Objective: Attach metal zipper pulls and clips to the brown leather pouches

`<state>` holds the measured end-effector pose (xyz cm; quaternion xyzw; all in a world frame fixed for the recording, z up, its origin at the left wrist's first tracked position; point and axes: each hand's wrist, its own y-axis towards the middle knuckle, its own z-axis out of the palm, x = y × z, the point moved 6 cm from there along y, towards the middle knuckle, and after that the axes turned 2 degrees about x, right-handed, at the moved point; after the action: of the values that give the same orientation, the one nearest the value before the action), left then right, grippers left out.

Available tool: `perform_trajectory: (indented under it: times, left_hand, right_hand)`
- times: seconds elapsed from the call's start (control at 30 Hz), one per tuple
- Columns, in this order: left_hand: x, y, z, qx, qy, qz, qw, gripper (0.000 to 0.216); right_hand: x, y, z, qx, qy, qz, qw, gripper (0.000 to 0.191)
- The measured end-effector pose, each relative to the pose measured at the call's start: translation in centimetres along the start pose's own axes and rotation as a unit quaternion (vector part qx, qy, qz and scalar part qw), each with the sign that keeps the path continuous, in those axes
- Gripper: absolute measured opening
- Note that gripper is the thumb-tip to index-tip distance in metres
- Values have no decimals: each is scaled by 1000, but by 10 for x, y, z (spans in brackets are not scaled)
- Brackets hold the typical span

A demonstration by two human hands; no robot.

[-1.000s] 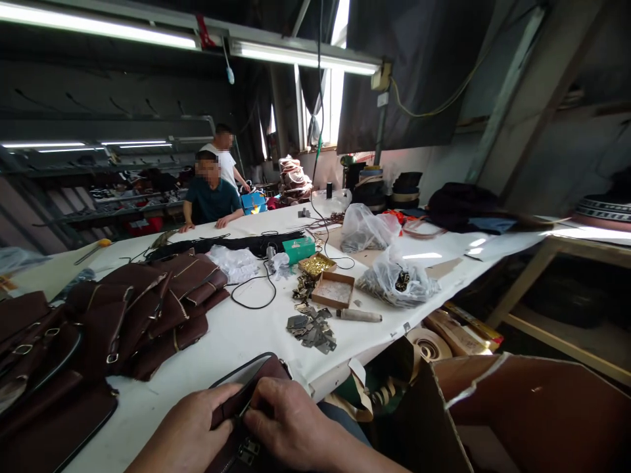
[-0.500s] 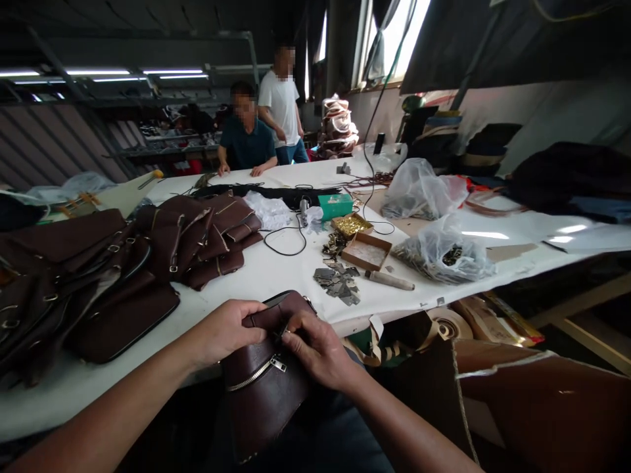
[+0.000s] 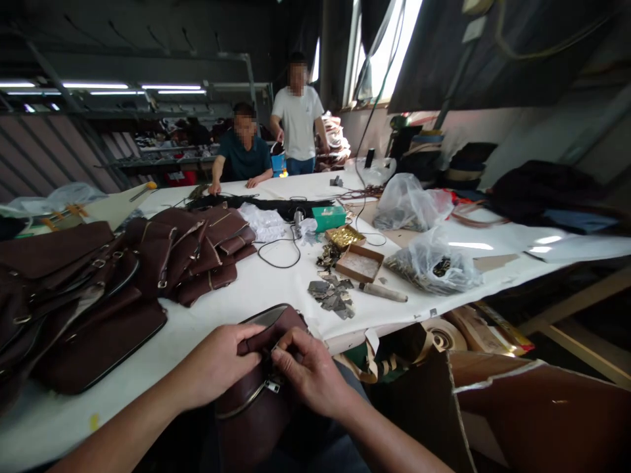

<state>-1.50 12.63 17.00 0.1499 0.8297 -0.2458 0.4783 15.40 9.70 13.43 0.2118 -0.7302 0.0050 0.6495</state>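
Observation:
A dark brown leather bag [image 3: 256, 414] with a metal zipper hangs over the near edge of the white table [image 3: 231, 309]. My left hand [image 3: 219, 364] is closed on the bag's upper edge. Just to its right, my right hand [image 3: 308, 371] pinches the same edge with thumb and forefinger; what it pinches there is too small to make out. A zipper pull dangles just below my fingers.
A heap of brown leather bags [image 3: 113, 276] covers the left of the table. Metal plates [image 3: 332, 295], a small cardboard box [image 3: 359, 263], a wooden-handled tool [image 3: 382, 292] and plastic bags of hardware [image 3: 434, 266] lie mid-table. An open carton [image 3: 537, 414] stands at right. Two people [image 3: 269, 141] are at the far end.
The view has dropped from the ceiling toward the table. Both hands stay on the bag's top edge, with my right fingers pinching closer to the left hand.

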Motion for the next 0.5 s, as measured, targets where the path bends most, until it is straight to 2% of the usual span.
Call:
perform_trajectory:
  times: [0.13, 0.27, 0.5]
  left_hand:
    - [5, 4, 9, -8, 49, 24, 998, 47]
    - [6, 6, 14, -16, 71, 23, 997, 51]
    - [0, 2, 22, -19, 65, 25, 997, 54]
  right_hand:
    - [9, -4, 0, 8, -68, 11, 998, 17]
    - [13, -7, 0, 1, -107, 8, 994, 18]
    - [9, -8, -4, 32, -30, 55, 998, 14]
